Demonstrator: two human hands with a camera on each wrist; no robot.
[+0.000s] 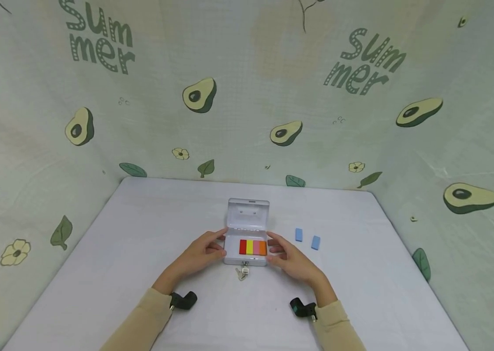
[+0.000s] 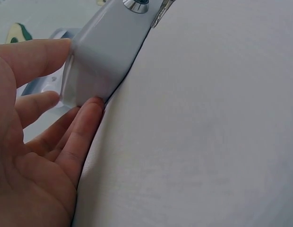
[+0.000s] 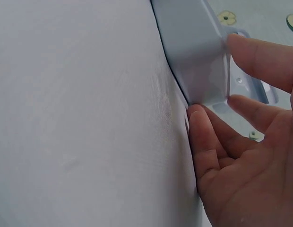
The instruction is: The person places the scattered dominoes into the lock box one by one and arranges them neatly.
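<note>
A small pale metal cash box (image 1: 232, 261) stands on the table, its lid (image 1: 248, 214) raised at the back. In it, toward the right, a red block (image 1: 242, 247), a yellow block (image 1: 249, 247), a pink block (image 1: 256, 247) and an orange block (image 1: 263, 248) lie side by side. My left hand (image 1: 199, 252) touches the box's left side with spread fingers, thumb near the front corner. On the opposite side my right hand (image 1: 294, 262) mirrors it. Both wrist views show fingertips at the box's rim and low along its wall. Keys (image 1: 241, 274) hang at the front lock.
Two blue blocks (image 1: 298, 235) lie on the white tabletop (image 1: 177, 204) to the right of the box, beyond my right hand. A printed cloth (image 1: 238, 161) with avocados surrounds the table at the back and sides.
</note>
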